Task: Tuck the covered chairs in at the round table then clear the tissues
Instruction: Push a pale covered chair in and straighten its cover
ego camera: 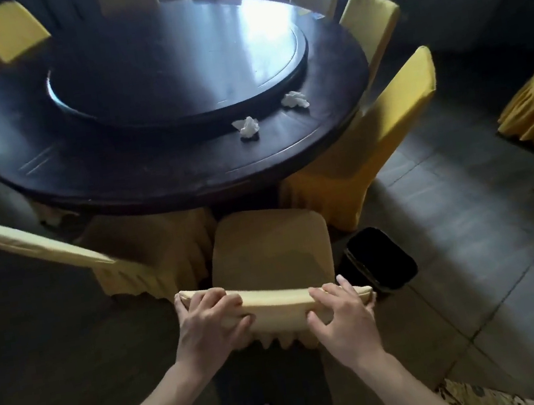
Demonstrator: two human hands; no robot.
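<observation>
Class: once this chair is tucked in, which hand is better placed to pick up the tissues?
Right. Both tissues lie right of the table's centre, on the right hand's side; the left hand would have to cross over.

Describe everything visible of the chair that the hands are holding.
The chair wears a loose tan-yellow fabric cover with a pleated skirt hanging below the backrest. It stands upright facing the round table, its seat front at the table's edge, most of the seat still out. The left hand and right hand grip the backrest top, fingers curled over it. A black bin stands beside it.
</observation>
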